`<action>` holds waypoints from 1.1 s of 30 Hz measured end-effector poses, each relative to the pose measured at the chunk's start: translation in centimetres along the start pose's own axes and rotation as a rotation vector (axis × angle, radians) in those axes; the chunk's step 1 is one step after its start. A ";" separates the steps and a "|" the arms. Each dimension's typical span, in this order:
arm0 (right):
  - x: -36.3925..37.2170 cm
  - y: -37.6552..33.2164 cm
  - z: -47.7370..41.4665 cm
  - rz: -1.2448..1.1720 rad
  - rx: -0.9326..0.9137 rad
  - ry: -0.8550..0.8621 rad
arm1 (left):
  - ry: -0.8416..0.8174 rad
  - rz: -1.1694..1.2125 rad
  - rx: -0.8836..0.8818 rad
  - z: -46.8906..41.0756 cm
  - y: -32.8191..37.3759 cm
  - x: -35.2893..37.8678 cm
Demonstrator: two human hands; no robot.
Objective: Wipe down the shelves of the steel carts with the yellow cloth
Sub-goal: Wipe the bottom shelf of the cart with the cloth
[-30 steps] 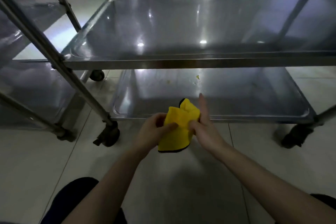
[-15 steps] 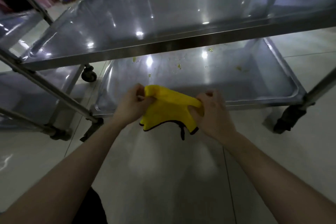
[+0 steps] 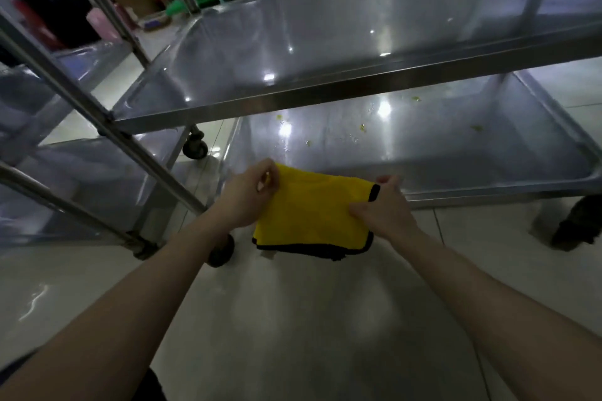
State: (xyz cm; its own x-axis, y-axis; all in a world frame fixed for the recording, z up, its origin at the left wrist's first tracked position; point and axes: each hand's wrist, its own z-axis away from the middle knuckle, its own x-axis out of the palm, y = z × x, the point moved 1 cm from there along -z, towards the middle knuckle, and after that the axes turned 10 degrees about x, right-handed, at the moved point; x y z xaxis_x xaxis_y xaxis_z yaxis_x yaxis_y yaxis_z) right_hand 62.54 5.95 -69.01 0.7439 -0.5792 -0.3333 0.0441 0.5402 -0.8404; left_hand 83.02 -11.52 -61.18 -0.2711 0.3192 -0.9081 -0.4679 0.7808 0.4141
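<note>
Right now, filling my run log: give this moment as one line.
left hand, right hand: hold yellow cloth spread | lower shelf: yellow specks, unwiped

Our forearms are bare right to the wrists, and our left hand [image 3: 247, 194] and right hand [image 3: 386, 210], either side of the yellow cloth [image 3: 309, 212], are uncovered too. Well below the yellow cloth, a dark garment [image 3: 155, 387] shows.
</note>
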 end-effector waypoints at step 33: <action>23.1 -3.1 -9.7 1.054 -0.342 0.107 | 0.249 0.363 -0.780 6.6 -19.9 3.5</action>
State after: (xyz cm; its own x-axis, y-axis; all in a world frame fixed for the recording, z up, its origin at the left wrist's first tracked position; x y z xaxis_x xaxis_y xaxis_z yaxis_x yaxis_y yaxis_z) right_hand 73.17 -15.02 -78.30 0.2391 0.0115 -0.9709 -0.7740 0.6060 -0.1834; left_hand 96.95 -22.35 -73.02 -0.6464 0.2788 -0.7103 -0.7315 0.0385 0.6808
